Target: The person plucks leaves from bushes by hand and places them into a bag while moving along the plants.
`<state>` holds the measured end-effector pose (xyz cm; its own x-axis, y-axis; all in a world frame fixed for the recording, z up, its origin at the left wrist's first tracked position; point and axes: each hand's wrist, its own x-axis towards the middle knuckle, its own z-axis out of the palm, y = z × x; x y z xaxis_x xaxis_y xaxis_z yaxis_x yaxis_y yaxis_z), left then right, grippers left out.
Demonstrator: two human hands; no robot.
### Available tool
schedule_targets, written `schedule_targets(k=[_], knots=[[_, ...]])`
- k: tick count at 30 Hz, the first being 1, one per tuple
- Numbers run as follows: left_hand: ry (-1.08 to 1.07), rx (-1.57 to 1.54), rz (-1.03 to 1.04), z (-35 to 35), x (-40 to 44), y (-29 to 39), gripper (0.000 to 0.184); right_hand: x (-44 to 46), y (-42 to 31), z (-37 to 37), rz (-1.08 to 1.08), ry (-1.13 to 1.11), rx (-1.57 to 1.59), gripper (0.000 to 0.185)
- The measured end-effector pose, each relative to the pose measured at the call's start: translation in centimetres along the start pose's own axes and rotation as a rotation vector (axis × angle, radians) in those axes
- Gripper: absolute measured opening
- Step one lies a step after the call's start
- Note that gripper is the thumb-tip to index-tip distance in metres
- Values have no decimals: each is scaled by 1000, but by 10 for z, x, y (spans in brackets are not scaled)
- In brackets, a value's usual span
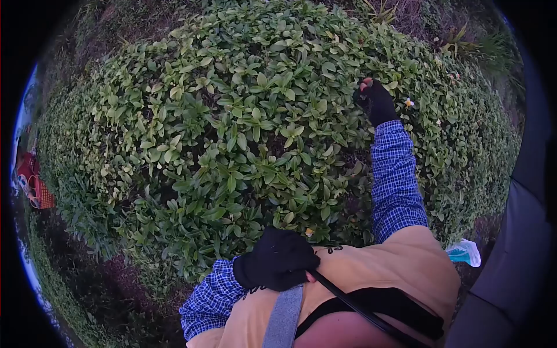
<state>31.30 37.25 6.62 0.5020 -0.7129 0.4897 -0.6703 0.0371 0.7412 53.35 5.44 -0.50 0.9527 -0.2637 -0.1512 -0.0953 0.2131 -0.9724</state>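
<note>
My left hand (277,259), in a black glove, is closed around a thin black umbrella shaft (360,310) close to my chest. The shaft runs down to the right across my body. My right hand (376,102), in a black glove with bare fingertips, reaches out to the upper right of a leafy green bush (255,124). Its fingers are curled together at the leaves; whatever they may hold is too small to make out. A white flower with a yellow centre (409,102) is just right of this hand.
Dark umbrella fabric (493,284) fills the right edge. A red basket (42,191) stands at the far left. A white and turquoise bag (466,253) shows beside my right side. Another small flower (309,232) sits near the bush's front. Dry grass (136,20) lies behind.
</note>
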Motion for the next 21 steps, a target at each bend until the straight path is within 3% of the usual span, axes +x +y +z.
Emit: schedule_targets(k=[2,3,5,8,10,12,13,20,21], knots=[[3,8,-2,1,0,-3,19,28,1,1,-252,24,-530,38],[3,16,-2,1,0,-4,19,33,-1,8,-249,20,-533,38],[11,8,-6,0,0,-6,19,39,-6,29,-239,-39,-1276,46],[12,-8,-25,1,-3,-7,20,56,16,36,-195,-76,-1533,51],[10,-8,-38,1,-6,-10,20,47,16,45,-198,-68,-1501,52],[57,-52,-26,3,-10,-12,20,52,32,38,-404,59,-1428,47],[65,-49,-34,3,-12,-12,20,52,32,35,-302,8,-1387,47],[79,-18,-97,2,-24,-6,19,51,32,40,-307,-21,-1453,37],[79,-5,-90,2,-26,-5,20,52,37,38,-423,-9,-1500,35]])
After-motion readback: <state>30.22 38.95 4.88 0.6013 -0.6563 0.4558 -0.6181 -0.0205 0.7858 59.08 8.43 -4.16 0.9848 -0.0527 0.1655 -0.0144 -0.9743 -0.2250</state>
